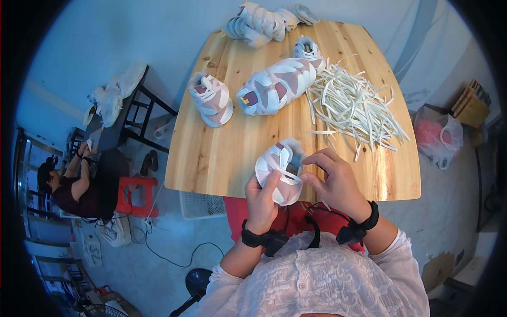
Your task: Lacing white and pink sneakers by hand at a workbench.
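Note:
A white and pale pink shoe upper (288,196) stands at the near edge of the wooden table, held by my left hand (261,206), whose thumb presses on its lacing. My right hand (337,182) is at the upper's right side, fingers curled and thumb bent in. A white shoelace (289,173) runs across the upper toward the right thumb and seems pinched there; the fingertips partly hide it. Farther off stand a laced upper (211,100) and another laced upper (308,50). Between them lies a nested row of uppers (280,87).
A loose heap of white laces (359,108) covers the right of the wooden table (243,169). More stacked uppers (259,24) lie at the far edge. A white plastic basket (200,206) is below the table. At left, a person (79,185) sits near a red stool (137,196).

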`<state>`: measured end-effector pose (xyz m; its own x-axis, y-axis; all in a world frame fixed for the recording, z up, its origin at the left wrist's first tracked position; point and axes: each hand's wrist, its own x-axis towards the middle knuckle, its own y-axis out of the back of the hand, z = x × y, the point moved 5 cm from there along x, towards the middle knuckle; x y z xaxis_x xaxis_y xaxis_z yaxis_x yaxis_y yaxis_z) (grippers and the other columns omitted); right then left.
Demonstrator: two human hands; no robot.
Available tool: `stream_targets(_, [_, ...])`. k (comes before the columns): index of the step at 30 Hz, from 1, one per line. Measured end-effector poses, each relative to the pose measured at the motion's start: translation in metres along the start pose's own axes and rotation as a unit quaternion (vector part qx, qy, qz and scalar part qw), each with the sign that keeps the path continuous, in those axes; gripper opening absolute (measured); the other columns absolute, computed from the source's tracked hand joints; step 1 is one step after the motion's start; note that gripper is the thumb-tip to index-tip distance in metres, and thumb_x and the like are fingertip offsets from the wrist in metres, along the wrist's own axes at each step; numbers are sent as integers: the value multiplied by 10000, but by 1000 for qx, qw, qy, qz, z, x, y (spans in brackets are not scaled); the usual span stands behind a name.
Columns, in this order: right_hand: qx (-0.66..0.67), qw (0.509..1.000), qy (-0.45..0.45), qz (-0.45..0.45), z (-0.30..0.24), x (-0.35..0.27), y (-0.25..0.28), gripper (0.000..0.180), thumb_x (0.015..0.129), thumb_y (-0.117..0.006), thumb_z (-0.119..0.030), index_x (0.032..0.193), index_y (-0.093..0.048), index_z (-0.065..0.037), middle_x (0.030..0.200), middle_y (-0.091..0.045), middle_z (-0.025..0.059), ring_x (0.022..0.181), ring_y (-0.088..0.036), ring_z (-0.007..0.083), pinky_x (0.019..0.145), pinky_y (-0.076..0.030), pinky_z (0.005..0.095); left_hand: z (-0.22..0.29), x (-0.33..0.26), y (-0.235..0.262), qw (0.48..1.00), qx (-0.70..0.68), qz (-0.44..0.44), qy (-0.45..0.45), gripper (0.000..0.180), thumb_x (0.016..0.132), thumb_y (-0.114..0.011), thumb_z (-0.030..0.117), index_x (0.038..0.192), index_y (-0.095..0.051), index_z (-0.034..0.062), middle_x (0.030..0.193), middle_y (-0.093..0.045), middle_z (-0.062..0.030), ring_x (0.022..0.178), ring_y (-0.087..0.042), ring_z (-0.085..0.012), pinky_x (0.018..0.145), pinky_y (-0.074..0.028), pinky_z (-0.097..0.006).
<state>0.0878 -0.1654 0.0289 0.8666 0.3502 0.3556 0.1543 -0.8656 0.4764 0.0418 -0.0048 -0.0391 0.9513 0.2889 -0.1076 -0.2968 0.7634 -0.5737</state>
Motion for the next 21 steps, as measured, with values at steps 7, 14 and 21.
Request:
stream_targets(7, [10, 999, 21, -26, -4, 2, -23, 159, 741, -727, -127, 848, -642, -47, 768, -609, 94, 676, -624, 297, 597, -492, 361, -3, -2, -4, 999, 23, 7, -22, 237, 899, -584, 60, 1127, -573, -3, 1024, -620, -37, 903, -575, -89, 781, -476, -258])
stream_targets(14, [147, 973, -103, -144, 16, 7, -23, 93, 782, -668, -109, 807, -653, -20, 682, -632, 67, 565, -559, 147, 542, -440, 279, -1, 1, 10, 998, 47, -17, -32, 235, 912, -588, 98, 1118, -570, -14, 1017, -622, -40, 885, -572, -88, 785, -471, -252])
stream_targets(21, [143, 975, -82, -150, 13, 11, -25, 136, 754, -647, -147, 743, -638, -12, 660, -620, 84, 564, -566, 168, 556, -446, 297, 2, -2, 9, 996, 72, -48, -27, 250, 880, -630, 88, 1103, -582, -15, 1009, -631, -47, 884, -585, -93, 778, -477, -254])
